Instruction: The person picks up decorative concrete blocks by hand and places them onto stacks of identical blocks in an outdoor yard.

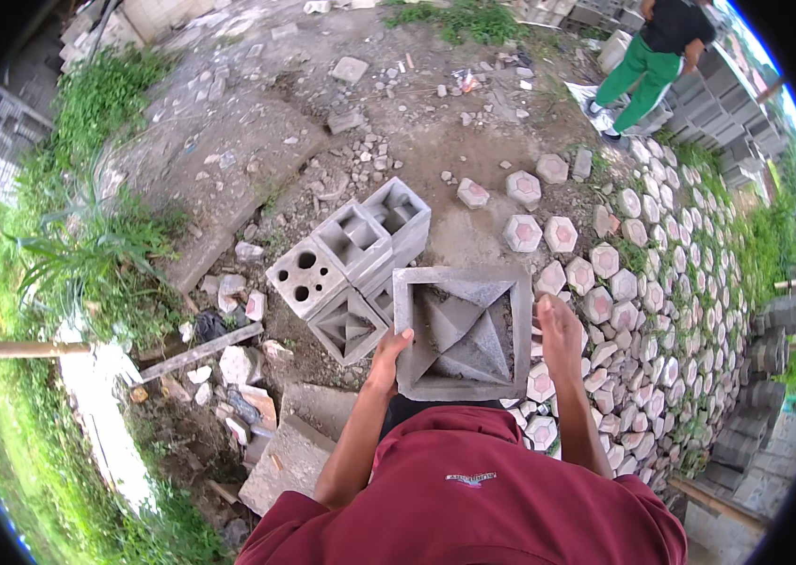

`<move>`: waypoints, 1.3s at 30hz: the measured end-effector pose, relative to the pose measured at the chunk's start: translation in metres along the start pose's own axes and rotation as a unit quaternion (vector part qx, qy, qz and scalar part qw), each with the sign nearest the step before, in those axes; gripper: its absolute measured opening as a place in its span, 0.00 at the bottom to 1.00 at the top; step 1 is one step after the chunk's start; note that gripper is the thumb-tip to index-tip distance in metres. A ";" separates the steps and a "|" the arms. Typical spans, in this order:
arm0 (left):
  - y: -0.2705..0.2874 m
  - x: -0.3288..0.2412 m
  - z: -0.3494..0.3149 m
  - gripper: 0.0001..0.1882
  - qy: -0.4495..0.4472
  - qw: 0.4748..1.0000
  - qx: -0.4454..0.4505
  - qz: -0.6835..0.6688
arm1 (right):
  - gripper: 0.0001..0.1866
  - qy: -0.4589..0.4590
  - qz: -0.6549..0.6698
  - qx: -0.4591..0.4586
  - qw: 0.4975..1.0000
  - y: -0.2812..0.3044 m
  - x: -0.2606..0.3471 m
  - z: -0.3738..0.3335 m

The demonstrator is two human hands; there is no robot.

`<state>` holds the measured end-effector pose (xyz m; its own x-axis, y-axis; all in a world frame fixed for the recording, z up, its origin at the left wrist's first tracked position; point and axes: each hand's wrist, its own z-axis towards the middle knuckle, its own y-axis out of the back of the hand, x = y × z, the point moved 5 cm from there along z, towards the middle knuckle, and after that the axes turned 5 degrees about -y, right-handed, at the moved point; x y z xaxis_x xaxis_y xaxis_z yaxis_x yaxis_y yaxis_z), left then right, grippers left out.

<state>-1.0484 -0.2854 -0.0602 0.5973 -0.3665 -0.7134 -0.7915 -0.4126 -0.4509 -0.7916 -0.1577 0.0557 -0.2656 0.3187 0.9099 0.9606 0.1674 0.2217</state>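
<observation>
The square concrete block is in front of my body, to the right of the stacked blocks, and its patterned face looks up to me. My left hand is clamped on its left side: the thumb lies at the edge, and the other fingers are mostly hidden. My right hand is at the right side with its fingers a little curved; whether it presses the wall or only stands just beside it, I cannot tell.

I judge this block to be heavy for its size, and fully stiff, so it will not bend under my hold. The grey surface looks dry and rough, therefore I expect good friction and little slipping, but bare skin may be scratched. The thick outer frame seems to me the best place to hold, with both hands at opposite sides, low, so the weight is supported from below. I would not pull on the slanted inner ribs, because they look thinner, and their sharp edges could chip. The corners also could break if they knock on the hexagonal paving stones.
</observation>
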 end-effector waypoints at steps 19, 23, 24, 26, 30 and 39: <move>-0.278 0.127 0.082 0.30 0.160 0.960 0.206 0.097 | 0.38 -0.140 0.446 -0.222 0.856 0.222 -0.172 -0.043; -0.338 0.138 0.099 0.34 0.184 0.937 0.273 0.114 | 0.38 -0.119 0.459 -0.267 0.839 0.260 -0.180 -0.041; -0.356 0.137 0.100 0.33 0.184 0.935 0.279 0.117 | 0.38 -0.119 0.456 -0.274 0.838 0.270 -0.180 -0.039; -0.388 0.139 0.111 0.33 0.203 0.920 0.310 0.129 | 0.39 -0.121 0.440 -0.309 0.834 0.287 -0.170 -0.040; -0.462 0.153 0.141 0.32 0.236 0.888 0.372 0.130 | 0.39 -0.117 0.456 -0.358 0.807 0.332 -0.168 -0.029; -0.647 0.185 0.203 0.30 0.294 0.811 0.474 0.176 | 0.36 -0.055 0.520 -0.431 0.735 0.449 -0.147 0.021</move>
<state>-0.4519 0.0833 -0.0094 0.0511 -0.7719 -0.6337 -0.5035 0.5280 -0.6839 -0.3228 -0.1100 0.0139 0.6894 -0.0622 0.7217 0.3310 -0.8592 -0.3902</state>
